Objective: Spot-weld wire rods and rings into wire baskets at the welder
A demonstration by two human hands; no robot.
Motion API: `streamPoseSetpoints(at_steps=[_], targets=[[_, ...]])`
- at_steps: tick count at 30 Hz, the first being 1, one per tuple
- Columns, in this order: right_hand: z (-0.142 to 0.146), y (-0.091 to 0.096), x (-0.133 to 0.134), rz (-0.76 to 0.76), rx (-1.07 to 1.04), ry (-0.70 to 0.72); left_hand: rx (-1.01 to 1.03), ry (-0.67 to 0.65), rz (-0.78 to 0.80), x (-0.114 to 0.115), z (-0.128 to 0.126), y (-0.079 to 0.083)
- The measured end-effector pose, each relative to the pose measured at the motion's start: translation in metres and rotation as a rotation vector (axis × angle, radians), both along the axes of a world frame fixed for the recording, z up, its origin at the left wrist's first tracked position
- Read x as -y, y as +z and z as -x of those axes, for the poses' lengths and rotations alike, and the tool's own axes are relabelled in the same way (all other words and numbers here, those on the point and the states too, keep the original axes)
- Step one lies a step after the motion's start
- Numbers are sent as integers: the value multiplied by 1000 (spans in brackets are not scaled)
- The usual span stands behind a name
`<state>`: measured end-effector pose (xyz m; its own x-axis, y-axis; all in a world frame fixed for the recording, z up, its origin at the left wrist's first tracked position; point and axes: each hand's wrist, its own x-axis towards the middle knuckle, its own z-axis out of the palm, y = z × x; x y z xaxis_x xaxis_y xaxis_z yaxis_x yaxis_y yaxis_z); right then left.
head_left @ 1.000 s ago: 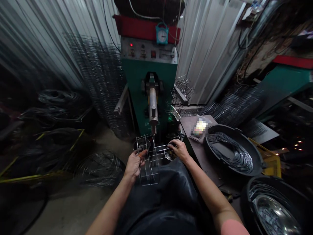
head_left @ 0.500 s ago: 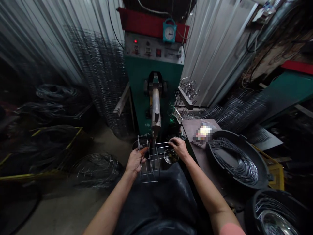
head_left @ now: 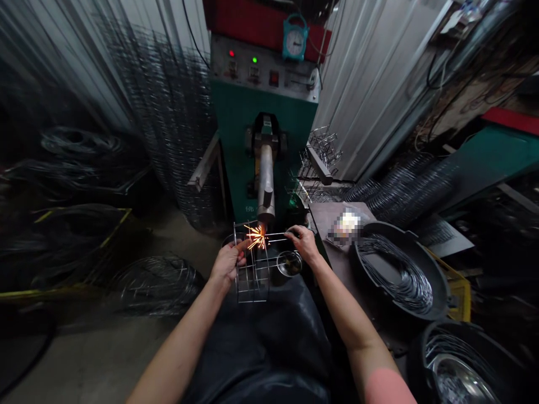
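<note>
Sparks (head_left: 256,237) now fly, left hand (head_left: 227,262) gripping wire frame (head_left: 252,275), right hand (head_left: 302,244) pinching rod (head_left: 278,233)

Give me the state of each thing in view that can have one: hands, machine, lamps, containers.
Left hand: gripping the wire frame
Wire frame: held upright against the electrode
Right hand: holding the wire rod
Wire rod: held level across the frame
Welder electrode: down at the frame, throwing sparks
Red lamp: lit
Green lamp: lit
Steel bowl: upright, open
Black tub: holding curved wire rods
</note>
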<state>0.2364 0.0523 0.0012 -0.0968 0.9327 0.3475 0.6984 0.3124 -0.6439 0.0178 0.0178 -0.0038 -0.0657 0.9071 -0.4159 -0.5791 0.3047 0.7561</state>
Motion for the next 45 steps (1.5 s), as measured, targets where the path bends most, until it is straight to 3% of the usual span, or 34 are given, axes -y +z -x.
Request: streamPoseSetpoints(at_steps=[8,13,23,45], targets=[[-2,5,14,-62,-87,29,5,-2,-12,1,-2,0],[-10,3,20,-21,-54,101,2,16,-52,5,-5,0],[2,2,8,-63,19,202,-9,25,-96,4,-4,2],[12,6,-11,-22,-20,212,52,83,-81,-14,2,-1]])
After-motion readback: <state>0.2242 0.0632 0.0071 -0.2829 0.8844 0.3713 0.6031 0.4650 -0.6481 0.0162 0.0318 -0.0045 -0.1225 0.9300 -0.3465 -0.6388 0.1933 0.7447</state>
